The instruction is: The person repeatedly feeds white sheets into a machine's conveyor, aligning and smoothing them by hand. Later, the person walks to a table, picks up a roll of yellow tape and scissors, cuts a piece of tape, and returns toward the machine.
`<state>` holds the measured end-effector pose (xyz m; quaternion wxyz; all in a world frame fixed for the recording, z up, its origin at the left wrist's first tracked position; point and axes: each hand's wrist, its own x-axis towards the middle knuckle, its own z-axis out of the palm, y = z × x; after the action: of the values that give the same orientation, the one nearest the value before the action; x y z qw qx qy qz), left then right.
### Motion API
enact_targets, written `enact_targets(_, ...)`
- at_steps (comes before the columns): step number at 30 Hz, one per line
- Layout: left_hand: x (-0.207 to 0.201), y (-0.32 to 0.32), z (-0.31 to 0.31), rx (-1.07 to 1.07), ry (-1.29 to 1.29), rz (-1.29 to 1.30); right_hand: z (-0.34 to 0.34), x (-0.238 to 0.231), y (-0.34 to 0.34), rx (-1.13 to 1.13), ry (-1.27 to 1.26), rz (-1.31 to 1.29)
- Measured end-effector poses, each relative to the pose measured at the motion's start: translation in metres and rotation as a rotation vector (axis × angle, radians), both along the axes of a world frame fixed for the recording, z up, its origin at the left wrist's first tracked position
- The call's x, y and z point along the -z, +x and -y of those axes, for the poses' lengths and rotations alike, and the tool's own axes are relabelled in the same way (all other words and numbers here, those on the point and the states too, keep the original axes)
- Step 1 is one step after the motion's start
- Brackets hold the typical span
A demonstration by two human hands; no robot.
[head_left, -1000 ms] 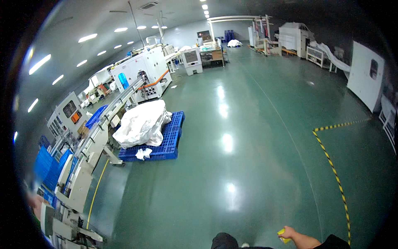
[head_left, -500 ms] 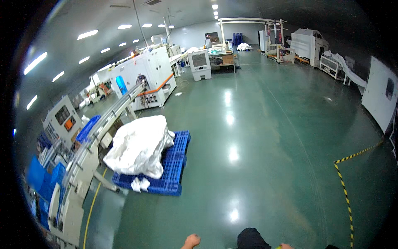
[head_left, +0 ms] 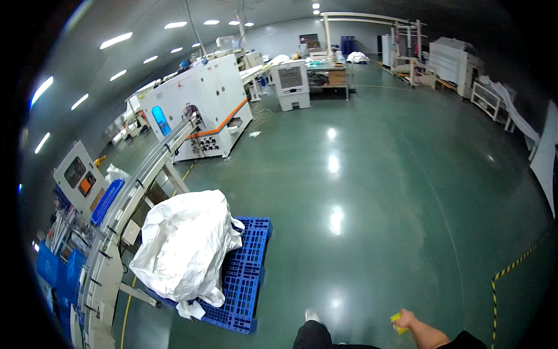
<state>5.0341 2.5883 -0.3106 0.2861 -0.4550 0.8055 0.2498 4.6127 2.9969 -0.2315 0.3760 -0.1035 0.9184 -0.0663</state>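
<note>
My right hand (head_left: 408,319) is low in the picture, its forearm coming in from the lower right. Its fingers are closed round a small yellow object (head_left: 397,324), mostly hidden by the hand, whose kind I cannot make out. My left hand is out of view. A big white woven bag (head_left: 183,244), full and slumped, sits on a blue plastic pallet (head_left: 247,262) to the left, apart from my hand. Below me show my dark trouser leg (head_left: 313,335) and a light shoe (head_left: 312,314).
Left of the pallet runs a conveyor (head_left: 125,215), leading to a large white machine (head_left: 203,102). Farther off stand a white cooler unit (head_left: 290,84) and a loaded workbench (head_left: 328,81). Yellow-black tape (head_left: 517,262) marks the green floor (head_left: 360,174) at right.
I have moved forward, so the bag and pallet appear nearer and lower. My left hand has left the view. My right hand has come further in, showing the yellow object.
</note>
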Motion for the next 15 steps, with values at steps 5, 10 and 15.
enact_targets(5, 0.051, -0.104, 0.114, -0.142, 0.182, 0.146, 0.16, -0.029, -0.191, 0.308, -0.23, -0.198)
enact_targets(10, 0.017, -0.289, 0.3, 0.252, 0.241, 0.237, 0.275, -0.019, -0.265, 0.199, -0.062, -0.04)
enact_targets(15, -0.071, -0.551, 0.476, -0.154, -0.056, -0.361, 0.374, 0.009, -0.307, 0.218, -0.015, 0.043)
